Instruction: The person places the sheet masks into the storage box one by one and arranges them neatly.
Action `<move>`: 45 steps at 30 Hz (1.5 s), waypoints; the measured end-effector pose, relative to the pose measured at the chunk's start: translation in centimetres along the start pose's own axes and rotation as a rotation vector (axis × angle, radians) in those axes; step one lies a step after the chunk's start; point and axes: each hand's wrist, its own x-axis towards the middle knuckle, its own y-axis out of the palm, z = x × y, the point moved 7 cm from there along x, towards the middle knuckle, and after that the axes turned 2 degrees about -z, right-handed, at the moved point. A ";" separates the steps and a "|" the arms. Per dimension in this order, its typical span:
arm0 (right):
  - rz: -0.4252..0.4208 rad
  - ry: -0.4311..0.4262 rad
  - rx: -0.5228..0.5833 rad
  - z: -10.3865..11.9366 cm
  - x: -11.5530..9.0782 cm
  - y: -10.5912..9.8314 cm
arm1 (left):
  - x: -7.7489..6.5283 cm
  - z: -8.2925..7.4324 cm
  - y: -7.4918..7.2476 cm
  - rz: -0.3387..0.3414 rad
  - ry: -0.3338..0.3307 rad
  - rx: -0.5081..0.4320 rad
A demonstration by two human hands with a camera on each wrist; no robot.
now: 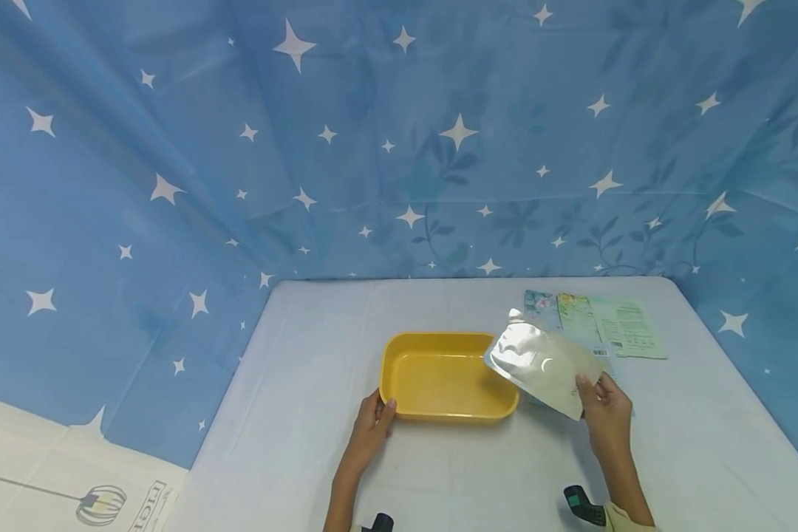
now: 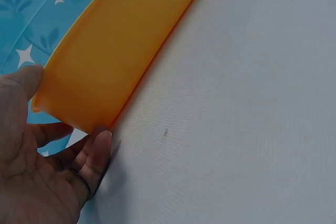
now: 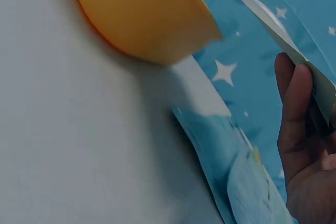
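A yellow plastic tray with raised walls and rounded corners sits on the table. My left hand grips its near left corner, thumb at the rim and fingers against the outer wall. In my right hand, a shiny silver foil packet is pinched by one corner between thumb and fingers. The packet is raised and tilted, overlapping the tray's right end in the head view. Beneath it lies a blue packet, partly hidden in the head view.
Behind the right hand, flat packets lie on the white table: a blue floral one, a yellow-green one and a pale green one with printed text. A blue star-patterned curtain hangs along the table's back and sides.
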 end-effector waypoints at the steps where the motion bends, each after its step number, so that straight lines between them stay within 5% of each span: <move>1: 0.024 -0.018 -0.005 0.3 -0.1 0.6 | 0.0 0.0 0.0 -0.001 -0.002 0.002; 11: 0.152 -0.180 -0.162 2.6 -1.2 6.2 | 0.0 0.0 0.0 -0.009 -0.016 0.012; 23: 0.177 -0.420 -0.282 5.0 -1.8 8.7 | -0.1 -0.1 0.0 -0.006 -0.014 0.009; 45: 0.325 -0.484 -0.756 6.6 -3.3 11.6 | 0.1 -0.1 -0.1 -0.005 -0.008 0.008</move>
